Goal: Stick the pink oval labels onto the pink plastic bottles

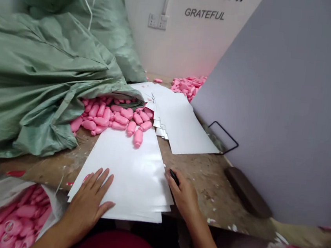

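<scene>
My left hand (89, 199) lies flat, fingers spread, on the lower left of a stack of glossy white sheets (127, 175). A small red print shows beside its fingers. At the stack's right edge, my right hand (183, 193) is closed around a small black tool (174, 177); only a short dark part of it shows, so its kind is unclear. Pink bottle-shaped plastic pieces (120, 119) spill from the mouth of a green sack (48, 88) onto the far end of the stack. One pink piece (138, 138) lies nearest my hands.
More white sheets (186, 122) lie fanned at the back right, beside a large pale panel (279, 112) with a black wire handle (226, 136). A dark brown block (247, 191) sits at its foot. Bags of pink pieces (22, 219) stand below the worn table (207, 179).
</scene>
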Demonstrator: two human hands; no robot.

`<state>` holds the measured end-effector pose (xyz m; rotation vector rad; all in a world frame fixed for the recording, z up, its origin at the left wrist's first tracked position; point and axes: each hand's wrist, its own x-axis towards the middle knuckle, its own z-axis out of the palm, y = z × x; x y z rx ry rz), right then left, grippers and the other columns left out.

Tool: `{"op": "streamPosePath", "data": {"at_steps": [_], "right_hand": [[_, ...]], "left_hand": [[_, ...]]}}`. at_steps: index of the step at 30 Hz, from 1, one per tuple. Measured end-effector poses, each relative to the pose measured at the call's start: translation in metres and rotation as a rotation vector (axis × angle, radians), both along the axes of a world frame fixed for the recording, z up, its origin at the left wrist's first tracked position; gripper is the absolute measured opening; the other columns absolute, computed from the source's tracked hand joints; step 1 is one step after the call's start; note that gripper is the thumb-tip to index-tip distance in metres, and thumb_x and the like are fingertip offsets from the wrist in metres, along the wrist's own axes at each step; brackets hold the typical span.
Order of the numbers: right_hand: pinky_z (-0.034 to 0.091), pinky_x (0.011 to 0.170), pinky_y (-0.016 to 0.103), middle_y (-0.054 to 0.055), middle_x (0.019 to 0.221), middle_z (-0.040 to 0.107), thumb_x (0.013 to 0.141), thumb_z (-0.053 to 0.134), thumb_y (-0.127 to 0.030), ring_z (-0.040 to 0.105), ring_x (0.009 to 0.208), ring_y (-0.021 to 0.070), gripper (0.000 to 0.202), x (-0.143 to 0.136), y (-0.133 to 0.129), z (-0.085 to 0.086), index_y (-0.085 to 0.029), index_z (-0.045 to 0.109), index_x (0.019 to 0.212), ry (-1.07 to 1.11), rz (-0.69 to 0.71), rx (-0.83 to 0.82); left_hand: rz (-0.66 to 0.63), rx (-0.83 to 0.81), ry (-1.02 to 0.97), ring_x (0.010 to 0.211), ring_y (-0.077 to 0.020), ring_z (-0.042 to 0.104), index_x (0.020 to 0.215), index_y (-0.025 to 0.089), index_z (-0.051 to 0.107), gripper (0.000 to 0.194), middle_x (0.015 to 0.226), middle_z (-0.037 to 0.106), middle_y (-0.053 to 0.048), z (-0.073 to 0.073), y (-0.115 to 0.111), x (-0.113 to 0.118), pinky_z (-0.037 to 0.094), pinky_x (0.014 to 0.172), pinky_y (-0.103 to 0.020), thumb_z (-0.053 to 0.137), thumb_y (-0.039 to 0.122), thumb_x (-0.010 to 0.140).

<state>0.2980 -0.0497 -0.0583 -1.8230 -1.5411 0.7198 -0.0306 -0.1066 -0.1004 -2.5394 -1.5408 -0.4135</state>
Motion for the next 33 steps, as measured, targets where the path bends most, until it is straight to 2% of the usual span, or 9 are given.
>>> {"op": "streamPosePath", "data": {"at_steps": [4, 10, 16, 20, 23, 25, 29, 33], "right_hand": [[0.052, 0.084, 0.038, 0.009, 0.106, 0.078, 0.080, 0.056, -0.051, 0.071, 0.097, 0.0285, 0.041, 0.006, 0.015, 0.008, -0.021, 0.073, 0.103, 0.076, 0.035, -0.082], [0.046, 0.064, 0.033, 0.003, 0.075, 0.075, 0.074, 0.064, -0.052, 0.068, 0.074, 0.0253, 0.032, -0.001, 0.017, 0.016, -0.022, 0.072, 0.075, 0.071, 0.058, -0.169], [0.045, 0.072, 0.035, 0.006, 0.089, 0.076, 0.073, 0.066, -0.050, 0.067, 0.084, 0.0276, 0.032, -0.002, 0.025, 0.016, -0.024, 0.074, 0.089, -0.010, -0.049, -0.158], [0.045, 0.070, 0.035, 0.003, 0.079, 0.075, 0.068, 0.069, -0.048, 0.065, 0.077, 0.0257, 0.028, -0.002, 0.032, 0.012, -0.023, 0.073, 0.080, 0.025, -0.021, -0.192], [0.046, 0.065, 0.033, 0.001, 0.069, 0.068, 0.066, 0.069, -0.050, 0.061, 0.070, 0.0222, 0.030, -0.006, 0.034, 0.007, -0.021, 0.066, 0.072, 0.089, -0.019, -0.187], [0.047, 0.064, 0.032, 0.000, 0.070, 0.067, 0.065, 0.068, -0.051, 0.061, 0.069, 0.0209, 0.031, -0.009, 0.034, 0.006, -0.021, 0.064, 0.073, 0.144, -0.013, -0.179], [0.051, 0.062, 0.034, 0.003, 0.075, 0.072, 0.065, 0.068, -0.049, 0.064, 0.069, 0.0231, 0.033, -0.005, 0.032, 0.013, -0.021, 0.071, 0.082, 0.197, -0.016, -0.199], [0.051, 0.058, 0.034, 0.003, 0.072, 0.074, 0.065, 0.070, -0.051, 0.065, 0.066, 0.0251, 0.033, 0.016, 0.028, 0.028, -0.021, 0.074, 0.079, 0.111, -0.032, -0.177]], "left_hand": [[-0.068, 0.049, 0.000, 0.140, -0.0296, 0.047, 0.154, 0.024, 0.039, 0.067, 0.153, 0.051, -0.009, 0.006, 0.001, 0.000, 0.041, 0.110, -0.046, 0.049, 0.054, 0.095], [-0.100, -0.029, -0.052, 0.143, -0.0289, 0.043, 0.155, 0.030, 0.036, 0.068, 0.156, 0.048, -0.006, 0.004, 0.004, -0.016, 0.042, 0.111, -0.044, 0.053, 0.052, 0.093], [-0.127, -0.031, -0.082, 0.143, -0.0277, 0.044, 0.154, 0.029, 0.038, 0.067, 0.156, 0.047, -0.004, 0.002, 0.003, -0.020, 0.042, 0.111, -0.043, 0.056, 0.049, 0.093], [-0.145, -0.067, -0.083, 0.143, -0.0267, 0.045, 0.153, 0.031, 0.039, 0.066, 0.155, 0.048, -0.003, 0.003, 0.001, -0.021, 0.043, 0.112, -0.042, 0.057, 0.048, 0.092], [-0.100, -0.130, -0.131, 0.144, -0.0288, 0.044, 0.151, 0.031, 0.043, 0.062, 0.155, 0.048, -0.006, 0.006, -0.002, -0.019, 0.044, 0.112, -0.046, 0.057, 0.045, 0.093], [-0.080, -0.164, -0.186, 0.144, -0.0308, 0.044, 0.151, 0.031, 0.044, 0.062, 0.154, 0.048, -0.008, 0.010, -0.002, -0.018, 0.045, 0.111, -0.049, 0.058, 0.043, 0.092], [-0.082, -0.256, -0.288, 0.139, -0.0284, 0.050, 0.154, 0.031, 0.039, 0.065, 0.154, 0.048, -0.009, 0.015, 0.003, -0.021, 0.049, 0.108, -0.045, 0.058, 0.042, 0.093], [-0.064, -0.247, -0.356, 0.137, -0.0254, 0.052, 0.152, 0.030, 0.043, 0.056, 0.153, 0.051, -0.008, 0.013, 0.006, -0.021, 0.047, 0.111, -0.043, 0.049, 0.038, 0.097]]}}
